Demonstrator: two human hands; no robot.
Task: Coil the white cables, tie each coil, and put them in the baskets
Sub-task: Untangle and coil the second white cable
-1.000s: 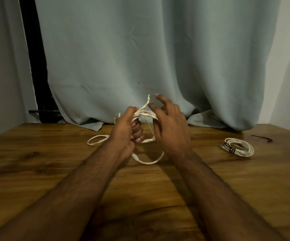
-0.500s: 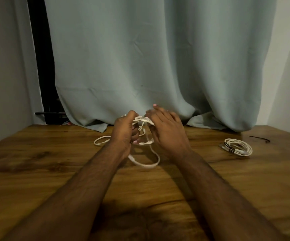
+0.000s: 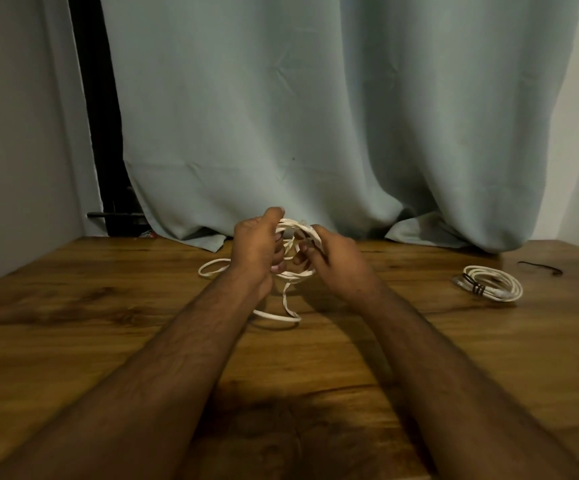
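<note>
A white cable (image 3: 286,308) is partly coiled between my two hands above the wooden table (image 3: 108,323). My left hand (image 3: 257,251) grips the coil's loops from the left, fingers curled round them. My right hand (image 3: 336,258) holds the coil's right side, thumb and fingers closed on the strands. Loose loops of the same cable trail onto the table to the left and toward me. A second white cable coil (image 3: 492,287), tied with a dark band, lies on the table at the right.
A dark tie strip (image 3: 541,268) lies past the tied coil near the right edge. A pale green curtain (image 3: 316,116) hangs behind the table and drapes onto its far edge. Walls close in left and right. No basket is in view.
My right hand's fingers, spread a second ago, have closed onto the coil. Both hands stay at the coil, and the trailing loop near me has shifted slightly.
</note>
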